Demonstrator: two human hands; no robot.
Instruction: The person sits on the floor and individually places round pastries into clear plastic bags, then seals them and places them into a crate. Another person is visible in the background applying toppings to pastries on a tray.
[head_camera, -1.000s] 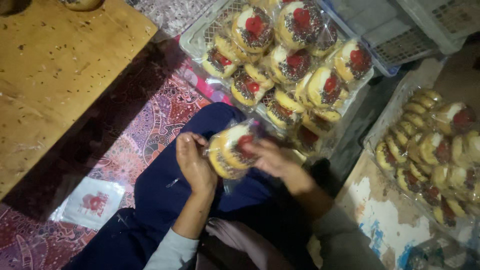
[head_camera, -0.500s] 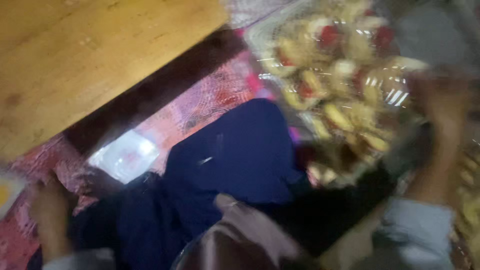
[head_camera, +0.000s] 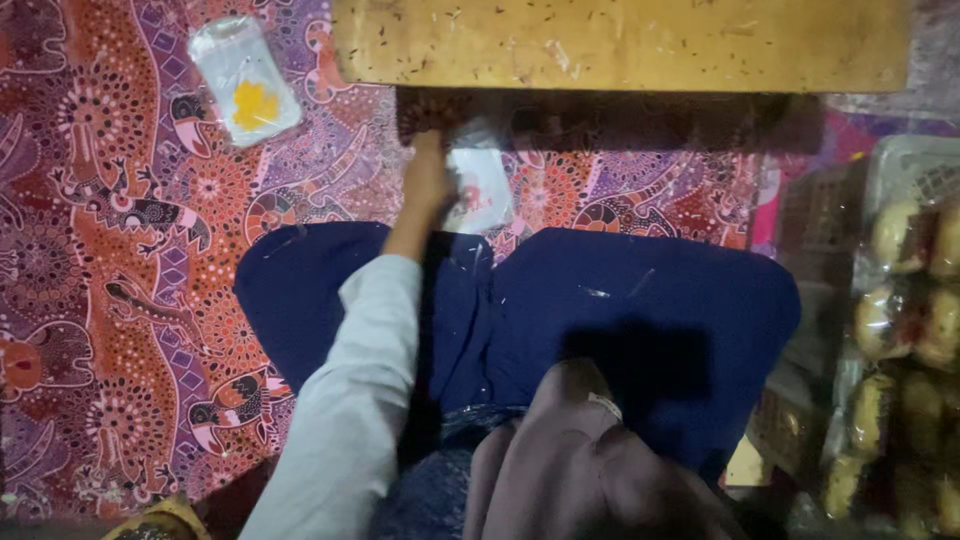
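My left hand (head_camera: 424, 186) is stretched forward over my blue-clad legs (head_camera: 640, 320), in a light grey sleeve. Its fingers rest on the left edge of a clear plastic bag with a red print (head_camera: 482, 190), which lies on the patterned mat just under the edge of a low wooden table (head_camera: 620, 45). The fingers sit in the table's shadow, so their grip is unclear. My right hand is out of view.
A second clear bag with a yellow print (head_camera: 245, 80) lies on the red and purple patterned mat (head_camera: 110, 300) at the far left. On the right stands a tray (head_camera: 880, 160) of wrapped round pastries (head_camera: 900, 330). Brown cloth (head_camera: 580, 470) hangs at the bottom.
Both hands held a wrapped pastry over the lap a second ago. The view has swung left; the left hand now reaches the red-print bag and the right hand and pastry are out of sight.
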